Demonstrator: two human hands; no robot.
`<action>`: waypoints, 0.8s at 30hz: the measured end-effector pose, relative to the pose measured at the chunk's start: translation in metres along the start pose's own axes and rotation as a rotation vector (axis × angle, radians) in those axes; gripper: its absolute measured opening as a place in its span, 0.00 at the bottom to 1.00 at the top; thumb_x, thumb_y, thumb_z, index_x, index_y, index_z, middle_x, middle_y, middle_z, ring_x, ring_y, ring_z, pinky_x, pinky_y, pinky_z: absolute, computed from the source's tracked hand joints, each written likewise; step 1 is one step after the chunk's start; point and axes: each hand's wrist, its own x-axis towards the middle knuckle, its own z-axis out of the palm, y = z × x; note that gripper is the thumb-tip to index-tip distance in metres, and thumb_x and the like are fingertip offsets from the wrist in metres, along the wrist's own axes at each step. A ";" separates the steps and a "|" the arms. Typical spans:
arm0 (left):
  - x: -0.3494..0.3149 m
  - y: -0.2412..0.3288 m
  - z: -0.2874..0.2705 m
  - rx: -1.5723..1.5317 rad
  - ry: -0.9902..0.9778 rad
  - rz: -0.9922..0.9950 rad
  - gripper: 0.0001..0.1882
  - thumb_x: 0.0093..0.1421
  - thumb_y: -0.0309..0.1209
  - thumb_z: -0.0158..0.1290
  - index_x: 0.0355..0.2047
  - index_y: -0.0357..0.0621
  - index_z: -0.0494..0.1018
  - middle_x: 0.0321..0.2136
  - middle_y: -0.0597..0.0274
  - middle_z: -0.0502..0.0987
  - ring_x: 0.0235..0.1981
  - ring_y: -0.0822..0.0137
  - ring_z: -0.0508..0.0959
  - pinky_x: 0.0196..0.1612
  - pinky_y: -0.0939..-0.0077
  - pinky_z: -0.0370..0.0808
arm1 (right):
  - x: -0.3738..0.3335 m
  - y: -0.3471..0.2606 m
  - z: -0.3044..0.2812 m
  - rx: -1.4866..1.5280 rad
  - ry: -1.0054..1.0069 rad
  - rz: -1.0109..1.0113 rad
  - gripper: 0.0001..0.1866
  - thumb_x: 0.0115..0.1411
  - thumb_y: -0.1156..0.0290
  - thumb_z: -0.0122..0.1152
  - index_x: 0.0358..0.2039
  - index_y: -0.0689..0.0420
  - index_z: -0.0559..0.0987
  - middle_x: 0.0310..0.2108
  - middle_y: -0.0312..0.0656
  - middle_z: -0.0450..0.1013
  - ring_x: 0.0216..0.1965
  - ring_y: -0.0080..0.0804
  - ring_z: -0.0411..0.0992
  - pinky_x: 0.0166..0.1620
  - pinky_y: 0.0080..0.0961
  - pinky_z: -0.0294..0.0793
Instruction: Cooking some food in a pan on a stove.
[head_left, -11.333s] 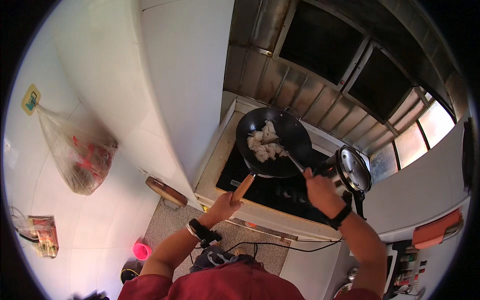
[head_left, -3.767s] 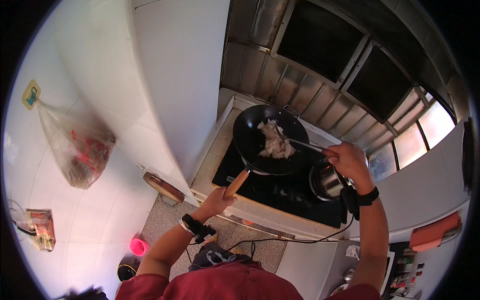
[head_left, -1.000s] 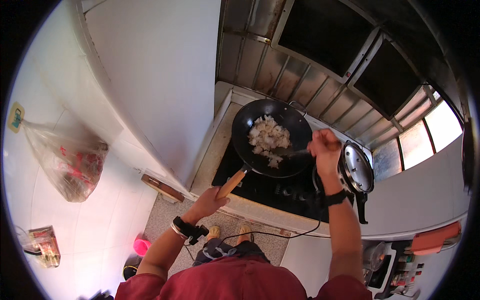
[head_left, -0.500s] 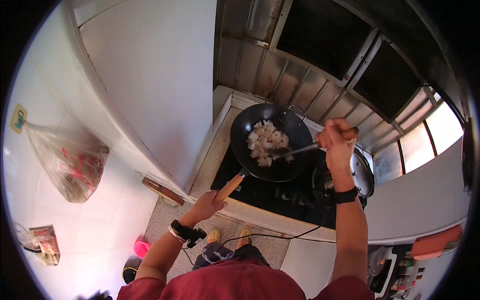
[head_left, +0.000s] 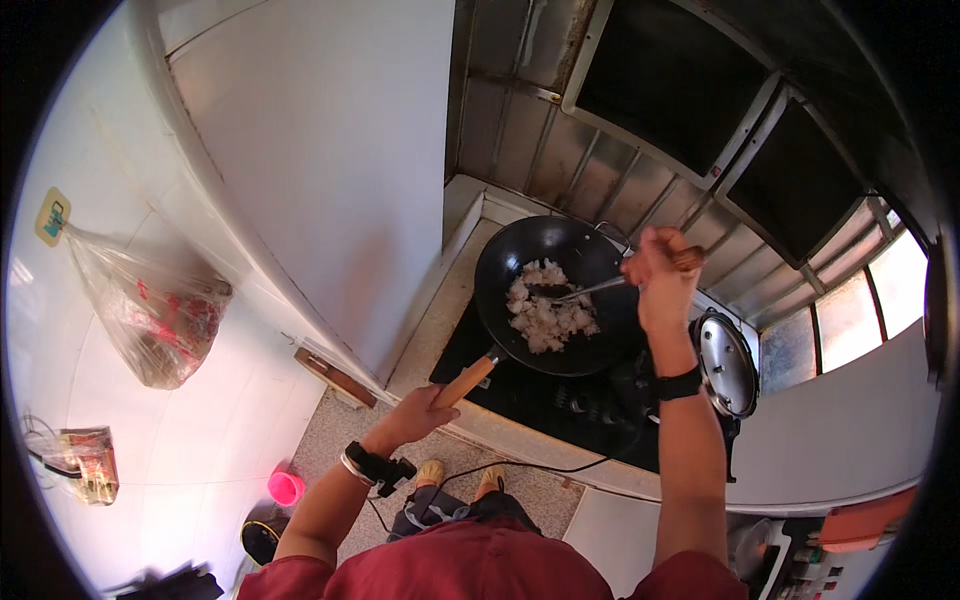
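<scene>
A black wok [head_left: 510, 318] rests on the dark stove, with a heap of white rice [head_left: 548, 318] in its middle. My left hand [head_left: 412, 415] is closed round the wok's wooden handle [head_left: 464, 382]. Above the wok's right side, my right hand [head_left: 662, 275] is wrapped round the brown wooden grip of a spatula [head_left: 597, 287]. The spatula's metal shaft slopes down to the left, and its dark blade lies at the upper part of the rice, partly hidden by it.
Right of the wok stands a metal pot with a steel lid [head_left: 724, 362]. A range hood [head_left: 670, 80] hangs at the back. A black cable [head_left: 560, 468] crosses before the stove [head_left: 540, 400]. On the left wall hangs a plastic bag [head_left: 160, 315]; a pink container [head_left: 286, 488] is below.
The spatula blade has moved from the lower right of the rice to its upper part. My right hand has shifted slightly left relative to the wok. My left hand keeps its hold.
</scene>
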 end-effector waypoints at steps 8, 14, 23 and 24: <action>0.000 0.003 0.000 -0.002 -0.022 -0.032 0.18 0.55 0.37 0.58 0.36 0.33 0.71 0.25 0.49 0.74 0.28 0.59 0.75 0.34 0.66 0.69 | 0.005 0.012 -0.016 0.088 0.030 0.071 0.08 0.60 0.72 0.59 0.26 0.60 0.72 0.11 0.33 0.59 0.12 0.23 0.56 0.22 0.28 0.65; 0.001 0.000 0.002 0.011 -0.007 0.018 0.18 0.54 0.37 0.58 0.35 0.33 0.70 0.24 0.51 0.73 0.28 0.62 0.74 0.33 0.67 0.69 | -0.012 0.030 -0.002 0.005 0.028 0.043 0.06 0.60 0.74 0.58 0.28 0.61 0.72 0.12 0.36 0.60 0.13 0.25 0.60 0.23 0.27 0.66; -0.006 0.015 -0.004 0.011 -0.014 -0.031 0.17 0.55 0.36 0.58 0.36 0.33 0.71 0.23 0.54 0.72 0.27 0.65 0.72 0.32 0.68 0.69 | 0.003 0.007 -0.020 0.114 -0.042 -0.048 0.12 0.62 0.69 0.59 0.25 0.61 0.72 0.13 0.34 0.62 0.15 0.24 0.62 0.24 0.28 0.66; -0.005 0.011 -0.003 0.000 -0.013 -0.005 0.17 0.56 0.37 0.58 0.35 0.34 0.70 0.22 0.59 0.71 0.25 0.68 0.71 0.29 0.70 0.68 | -0.002 0.017 -0.019 -0.013 -0.026 -0.034 0.12 0.62 0.69 0.59 0.25 0.61 0.72 0.13 0.34 0.63 0.15 0.24 0.61 0.25 0.28 0.66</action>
